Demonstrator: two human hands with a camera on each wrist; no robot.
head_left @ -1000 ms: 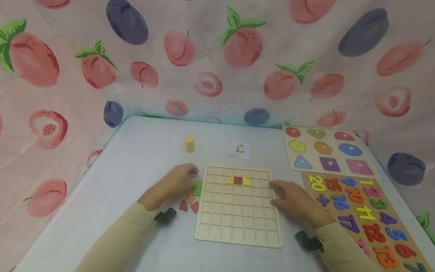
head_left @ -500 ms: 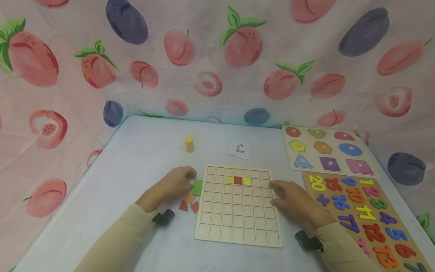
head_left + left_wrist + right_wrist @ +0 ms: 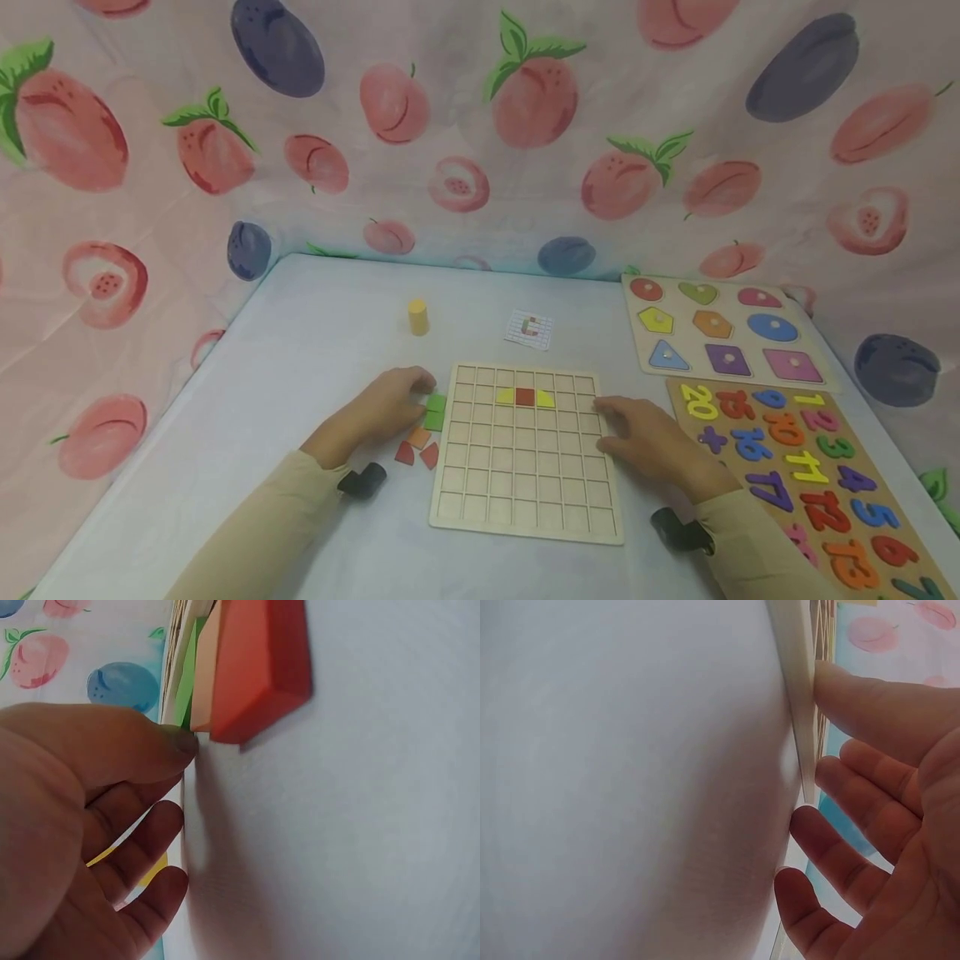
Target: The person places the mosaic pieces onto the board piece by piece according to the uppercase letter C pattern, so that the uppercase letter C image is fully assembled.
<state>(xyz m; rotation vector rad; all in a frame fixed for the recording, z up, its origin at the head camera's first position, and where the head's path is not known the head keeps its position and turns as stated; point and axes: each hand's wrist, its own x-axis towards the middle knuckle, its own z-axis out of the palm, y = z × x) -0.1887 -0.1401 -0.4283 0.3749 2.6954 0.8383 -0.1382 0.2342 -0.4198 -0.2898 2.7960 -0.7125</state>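
Observation:
A square wooden grid board (image 3: 527, 467) lies on the table, with a red square tile (image 3: 525, 397) between two yellow curved-edge tiles (image 3: 545, 399) in its upper part. Just off the board's left edge are two green square tiles (image 3: 434, 420), an orange tile (image 3: 418, 437) and two red tiles (image 3: 405, 453). My left hand (image 3: 386, 406) is beside the green tiles, fingers loosely bent and holding nothing; in the left wrist view its thumb is close to the green and orange tiles. My right hand (image 3: 637, 433) rests its relaxed fingertips at the board's right edge.
A yellow cylinder (image 3: 418, 317) and a small card with a printed pattern (image 3: 529, 330) stand beyond the board. To the right lie a shape puzzle (image 3: 684, 340) and a number puzzle (image 3: 753, 450), the latter under my right forearm.
My left hand has drawn back slightly left from the green tiles, uncovering them. Two separate green squares now show. The right hand and the board stay put.

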